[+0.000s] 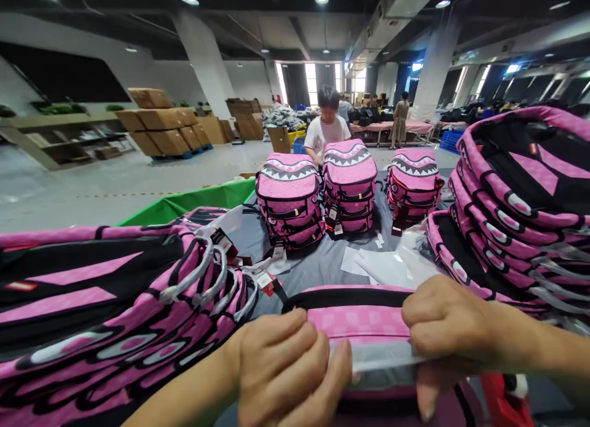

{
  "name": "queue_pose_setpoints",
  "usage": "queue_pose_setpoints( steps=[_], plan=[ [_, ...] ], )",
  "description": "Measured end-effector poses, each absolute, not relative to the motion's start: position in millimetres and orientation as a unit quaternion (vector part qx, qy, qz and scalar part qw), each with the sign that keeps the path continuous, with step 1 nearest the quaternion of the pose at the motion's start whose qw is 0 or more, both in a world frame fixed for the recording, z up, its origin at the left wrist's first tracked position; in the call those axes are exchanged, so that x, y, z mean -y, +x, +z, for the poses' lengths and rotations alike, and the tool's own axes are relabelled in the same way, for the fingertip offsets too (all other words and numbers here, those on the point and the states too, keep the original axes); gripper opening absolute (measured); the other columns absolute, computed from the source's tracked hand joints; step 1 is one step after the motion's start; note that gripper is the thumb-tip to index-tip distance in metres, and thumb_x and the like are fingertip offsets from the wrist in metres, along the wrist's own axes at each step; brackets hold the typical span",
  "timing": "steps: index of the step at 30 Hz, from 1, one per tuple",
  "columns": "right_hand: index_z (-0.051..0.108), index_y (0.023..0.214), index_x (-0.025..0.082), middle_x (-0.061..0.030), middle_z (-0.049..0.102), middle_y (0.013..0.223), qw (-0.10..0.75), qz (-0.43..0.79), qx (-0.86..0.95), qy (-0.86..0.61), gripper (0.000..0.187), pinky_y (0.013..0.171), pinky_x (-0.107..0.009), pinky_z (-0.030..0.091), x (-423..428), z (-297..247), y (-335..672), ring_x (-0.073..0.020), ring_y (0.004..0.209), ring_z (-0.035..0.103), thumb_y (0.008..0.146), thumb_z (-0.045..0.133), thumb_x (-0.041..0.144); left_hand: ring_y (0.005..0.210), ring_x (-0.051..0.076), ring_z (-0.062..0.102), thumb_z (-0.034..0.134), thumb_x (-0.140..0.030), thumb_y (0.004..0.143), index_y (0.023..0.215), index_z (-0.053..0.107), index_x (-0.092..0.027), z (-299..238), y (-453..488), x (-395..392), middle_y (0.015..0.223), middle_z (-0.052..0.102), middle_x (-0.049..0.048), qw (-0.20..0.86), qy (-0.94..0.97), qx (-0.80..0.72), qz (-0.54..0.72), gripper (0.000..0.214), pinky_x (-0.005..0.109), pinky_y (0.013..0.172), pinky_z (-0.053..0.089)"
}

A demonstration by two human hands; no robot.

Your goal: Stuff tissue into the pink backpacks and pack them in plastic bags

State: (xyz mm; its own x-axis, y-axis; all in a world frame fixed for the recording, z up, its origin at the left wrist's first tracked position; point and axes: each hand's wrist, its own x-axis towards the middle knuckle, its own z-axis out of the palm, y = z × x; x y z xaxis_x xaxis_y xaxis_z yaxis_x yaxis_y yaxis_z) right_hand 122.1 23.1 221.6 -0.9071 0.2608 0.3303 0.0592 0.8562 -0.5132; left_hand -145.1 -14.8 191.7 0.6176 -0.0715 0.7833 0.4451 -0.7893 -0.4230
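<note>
A pink checkered backpack [364, 319] with black trim is right in front of me at the bottom of the head view. Across its near side runs a band of translucent plastic film [385, 355], stretched between my hands. My left hand [290, 368] is closed at the film's left end, against the backpack. On the other end my right hand [447, 329] is closed too, its thumb pointing down. My fingers hide the film's edges and part of the backpack. A tag [265, 281] lies just beyond my left hand.
Stacks of flat pink backpacks rise on the left [115, 298] and on the right [520, 193]. Filled backpacks [290, 199] with tags stand ahead on the grey-covered table [318, 264], near loose white sheets [369, 264]. A person [328, 129] works behind them. Cartons [161, 129] stand farther back.
</note>
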Motion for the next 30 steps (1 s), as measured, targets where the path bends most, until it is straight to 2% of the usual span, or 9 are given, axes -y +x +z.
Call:
queue_pose_setpoints(
  steps=[5,7,11,15,19,23,26,29,30],
  plan=[
    [0.042,0.067,0.021,0.0058,0.037,0.065,0.158,-0.004,0.986,-0.060,0.042,0.053,-0.028,0.024,5.1,233.1,123.4,-0.0108,0.056,0.034,0.100,0.061,0.038,0.060,0.017,0.069,0.064,-0.025,0.095,0.083,0.071,-0.017,180.0,-147.6,45.1,0.066,0.072,0.0019,0.272,-0.866,0.180,-0.380,0.016,0.035,0.056,0.061],
    [0.046,0.069,0.020,0.0044,0.043,0.067,0.137,-0.051,0.986,-0.078,0.036,0.054,-0.028,0.026,10.7,235.2,123.5,-0.0112,0.058,0.038,0.101,0.058,0.031,0.056,0.016,0.068,0.067,-0.027,0.093,0.082,0.072,-0.016,181.3,-151.1,45.6,0.064,0.071,0.0012,0.246,-0.876,0.181,-0.374,0.015,0.034,0.055,0.061],
    [0.049,0.070,0.019,0.0014,0.046,0.067,0.165,-0.108,0.976,-0.095,0.033,0.053,-0.031,0.024,13.0,229.6,125.8,-0.0137,0.058,0.040,0.103,0.043,0.015,0.051,0.012,0.063,0.074,-0.027,0.089,0.079,0.071,-0.018,181.8,-155.8,36.5,0.057,0.065,-0.0026,0.246,-0.893,0.128,-0.354,0.014,0.030,0.054,0.060],
    [0.050,0.070,0.020,0.0018,0.041,0.062,0.210,-0.175,0.957,-0.094,0.033,0.053,-0.033,0.022,8.4,219.1,133.1,-0.0148,0.055,0.037,0.100,0.039,0.012,0.058,0.015,0.067,0.079,-0.012,0.080,0.085,0.072,-0.016,171.0,-153.3,33.0,0.061,0.067,-0.0023,0.261,-0.882,0.160,-0.358,0.010,0.033,0.061,0.062],
    [0.052,0.070,0.019,0.0017,0.041,0.061,0.240,-0.231,0.937,-0.105,0.033,0.053,-0.030,0.030,-0.5,204.9,140.7,-0.0144,0.054,0.038,0.098,0.039,0.008,0.064,0.017,0.068,0.072,-0.012,0.085,0.082,0.072,-0.016,159.9,-155.0,15.5,0.064,0.069,0.0009,0.308,-0.859,0.126,-0.390,0.005,0.035,0.062,0.062],
    [0.053,0.070,0.019,0.0007,0.046,0.060,0.262,-0.259,0.924,-0.106,0.034,0.052,-0.029,0.035,-12.2,185.6,150.1,-0.0145,0.053,0.042,0.097,0.038,0.005,0.063,0.017,0.065,0.057,-0.009,0.092,0.073,0.071,-0.015,157.6,-167.5,-16.6,0.063,0.068,0.0036,0.363,-0.830,-0.006,-0.424,0.024,0.032,0.058,0.061],
    [0.058,0.080,0.018,0.0025,0.047,0.058,0.308,-0.240,0.915,-0.100,0.026,0.049,-0.029,0.032,-18.8,182.6,156.5,-0.0132,0.051,0.044,0.097,0.042,0.006,0.070,0.016,0.068,0.049,-0.009,0.096,0.101,0.071,-0.013,160.5,-170.8,-27.1,0.071,0.070,0.0041,0.281,-0.856,0.053,-0.431,0.023,0.031,0.068,0.064],
    [0.059,0.090,0.018,0.0040,0.051,0.061,0.372,-0.222,0.890,-0.139,0.008,0.050,-0.027,0.035,-22.0,196.1,150.0,-0.0116,0.053,0.047,0.097,0.059,0.021,0.071,0.014,0.066,0.052,-0.010,0.098,0.141,0.049,-0.010,163.7,-165.1,-25.6,0.075,0.069,0.0022,0.169,-0.868,0.159,-0.438,0.043,0.029,0.071,0.062],
    [0.060,0.095,0.018,0.0020,0.056,0.067,0.386,-0.224,0.880,-0.162,0.012,0.054,-0.026,0.039,-23.2,202.3,143.4,-0.0123,0.058,0.052,0.097,0.064,0.030,0.071,0.014,0.065,0.053,-0.009,0.098,0.147,0.043,-0.009,164.2,-162.9,-24.7,0.074,0.067,0.0017,0.147,-0.874,0.172,-0.430,0.050,0.029,0.070,0.061]
  ],
)
